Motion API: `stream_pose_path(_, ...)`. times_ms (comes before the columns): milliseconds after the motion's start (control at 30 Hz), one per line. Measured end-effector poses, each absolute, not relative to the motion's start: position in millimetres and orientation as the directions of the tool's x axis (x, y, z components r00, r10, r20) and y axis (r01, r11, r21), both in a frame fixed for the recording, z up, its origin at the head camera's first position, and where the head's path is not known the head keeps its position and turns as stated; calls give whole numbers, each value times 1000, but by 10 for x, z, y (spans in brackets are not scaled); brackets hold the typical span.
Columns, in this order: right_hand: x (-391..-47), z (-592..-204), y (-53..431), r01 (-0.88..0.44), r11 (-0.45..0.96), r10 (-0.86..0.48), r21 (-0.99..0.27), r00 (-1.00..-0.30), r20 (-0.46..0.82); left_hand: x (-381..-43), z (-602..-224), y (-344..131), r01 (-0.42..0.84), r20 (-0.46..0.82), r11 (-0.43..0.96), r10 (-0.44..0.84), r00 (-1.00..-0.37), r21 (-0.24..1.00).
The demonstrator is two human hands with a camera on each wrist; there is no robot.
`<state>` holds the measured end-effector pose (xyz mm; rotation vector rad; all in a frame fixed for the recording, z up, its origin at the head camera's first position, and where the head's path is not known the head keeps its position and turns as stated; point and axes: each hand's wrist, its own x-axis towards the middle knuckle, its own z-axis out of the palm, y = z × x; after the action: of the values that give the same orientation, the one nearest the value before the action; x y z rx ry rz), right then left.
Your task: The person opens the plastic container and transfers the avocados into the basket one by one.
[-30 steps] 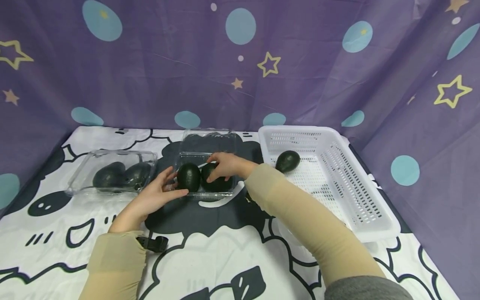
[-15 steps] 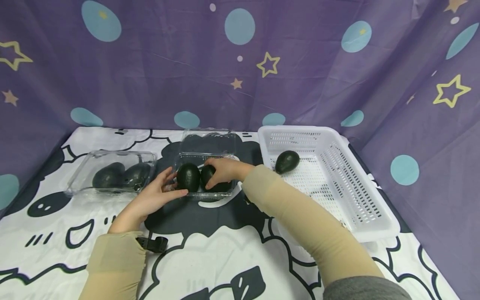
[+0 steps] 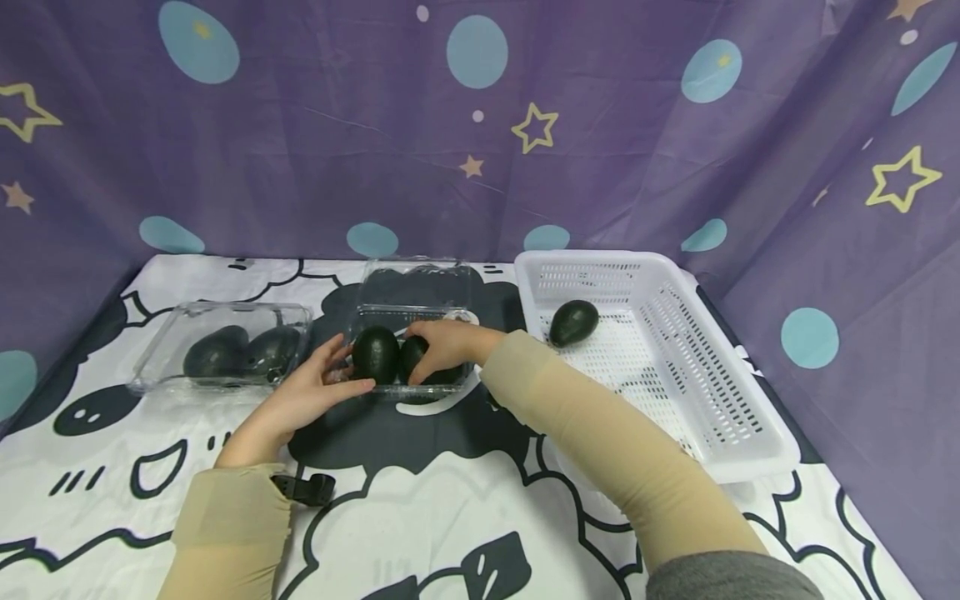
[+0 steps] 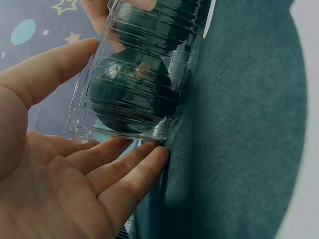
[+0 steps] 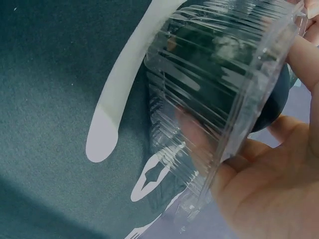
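In the head view two dark green avocados sit side by side in a clear plastic clamshell container (image 3: 408, 390), whose lid (image 3: 416, 283) stands raised at the back. My right hand (image 3: 444, 343) reaches in from the right and grips the right avocado (image 3: 412, 354). Some of its fingers show through the clear wall in the right wrist view. My left hand (image 3: 307, 392) touches the container's left end beside the left avocado (image 3: 376, 355). Its fingers lie fairly straight along that end in the left wrist view, with the thumb (image 4: 65, 64) at the rim.
A closed clear container (image 3: 161, 350) with two avocados (image 3: 217, 353) stands to the left. On the right, a white perforated basket (image 3: 720, 367) holds one avocado (image 3: 574, 323). A purple curtain (image 3: 337, 167) hangs behind the patterned cloth (image 3: 465, 500).
My right hand has come slightly left and lower over the right avocado, its fingers closing in around it. The left hand keeps its place at the container.
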<state>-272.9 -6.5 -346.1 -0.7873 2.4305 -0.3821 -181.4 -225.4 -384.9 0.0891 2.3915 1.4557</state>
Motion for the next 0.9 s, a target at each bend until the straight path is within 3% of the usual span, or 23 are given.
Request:
stream_pose_path(433,-2754,-3422,-53,-428,775,-599,-465,-732,-325,-1813,-3843,-2252,-114,-250,472,235,-939,874)
stream_pose_path(633,-2775,-3374,-15,-340,733,-593,-589,-743,-310,-1818,-3841,-2252,-120,-258,474,237,-937,872)
stream_pose_path(900,-2787,-3307,55,-180,648,-526,-740,-808,-264,-1821,-3841,-2254,-123,-264,479,241,-934,869)
